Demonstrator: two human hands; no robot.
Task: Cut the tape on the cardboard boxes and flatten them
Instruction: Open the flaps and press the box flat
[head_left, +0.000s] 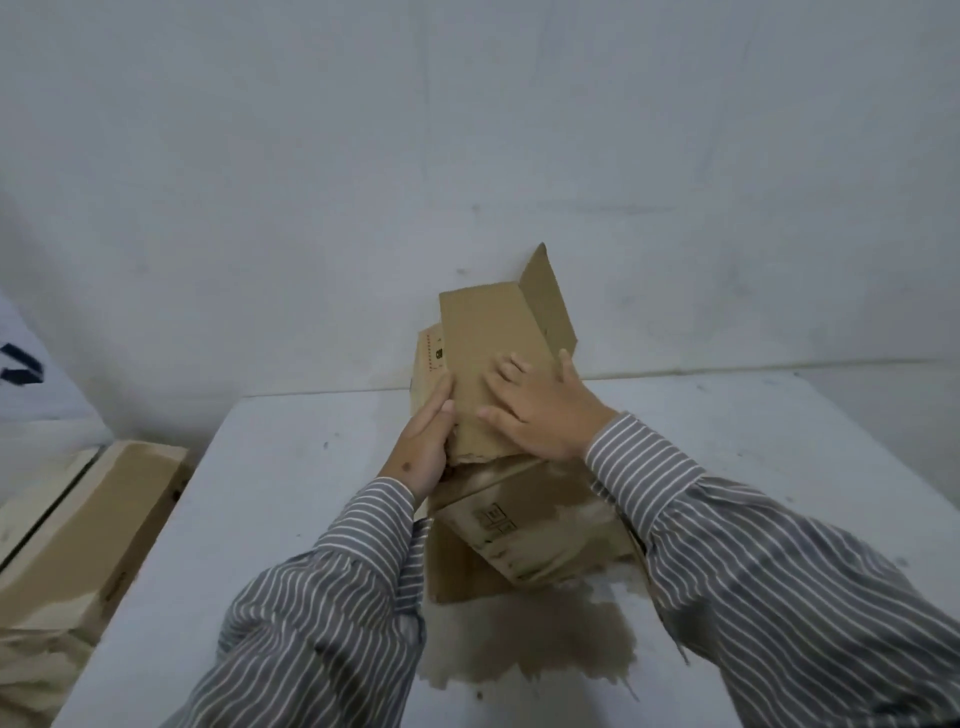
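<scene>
A brown cardboard box (530, 530) lies partly collapsed on the white table (291, 499), its long flaps (493, 338) raised toward the wall. My left hand (423, 447) lies along the left edge of the raised flap, fingers straight against the cardboard. My right hand (540, 410) presses flat on the flap's face with fingers spread. The box's lower panel shows printed handling symbols and torn, peeled patches. No cutting tool is in sight.
Flattened cardboard (78, 545) is stacked on the left, below the table's edge. A white wall (467, 156) rises close behind the table. A brown stain or torn paper patch (530, 639) marks the table near me.
</scene>
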